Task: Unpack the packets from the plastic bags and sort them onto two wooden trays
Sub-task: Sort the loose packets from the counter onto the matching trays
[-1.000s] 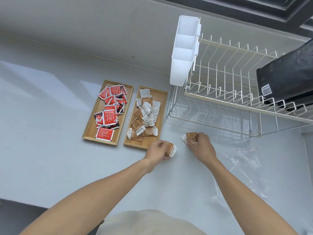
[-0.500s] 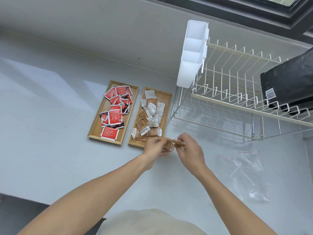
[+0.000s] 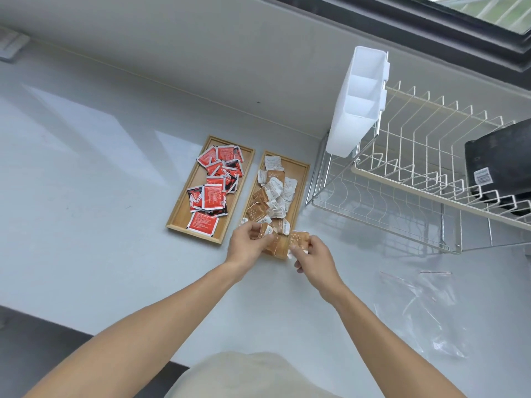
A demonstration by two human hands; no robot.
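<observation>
Two wooden trays lie side by side on the grey counter. The left tray (image 3: 184, 209) holds several red packets (image 3: 212, 195). The right tray (image 3: 301, 175) holds several brown-and-white packets (image 3: 271, 193). My left hand (image 3: 247, 244) is over the near end of the right tray, fingers closed on a brown packet (image 3: 265, 232). My right hand (image 3: 311, 258) is just right of it, pinching another brown packet (image 3: 298, 239) at the tray's near right corner. An emptied clear plastic bag (image 3: 425, 308) lies flat on the counter to the right.
A white wire dish rack (image 3: 408, 182) stands at the right with a white plastic cutlery holder (image 3: 357, 101) hung on its left end and a black object (image 3: 500, 162) resting in it. A wall runs behind the trays.
Both hands moved from the counter right of the trays up to the near end of the right tray, each carrying a brown packet. The camera view shifted slightly.
</observation>
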